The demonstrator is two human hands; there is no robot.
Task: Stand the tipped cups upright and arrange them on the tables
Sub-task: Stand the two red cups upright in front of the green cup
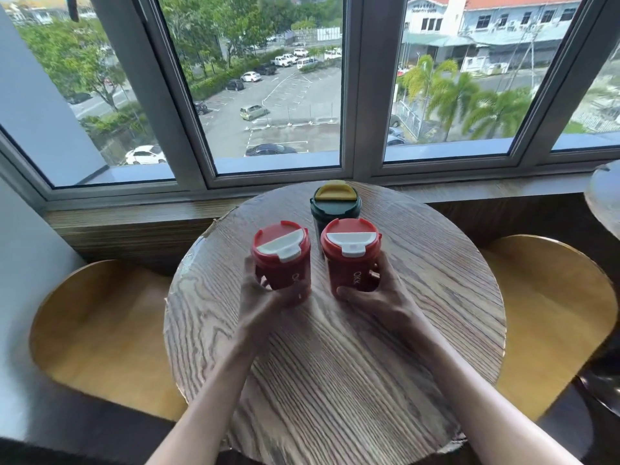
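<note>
Two red cups with red-and-white lids stand upright side by side on the round wooden table (335, 357). My left hand (265, 297) wraps around the base of the left red cup (283, 260). My right hand (375, 293) grips the lower part of the right red cup (350, 256). Just behind them, near the table's far edge, a dark green cup (330, 204) with a yellow lid flap stands upright, almost touching the right red cup.
Two yellow wooden stools flank the table, one on the left (100, 330) and one on the right (550, 317). A wooden ledge (134, 223) and a large window run behind. The rim of another round table (604, 196) shows at the right edge.
</note>
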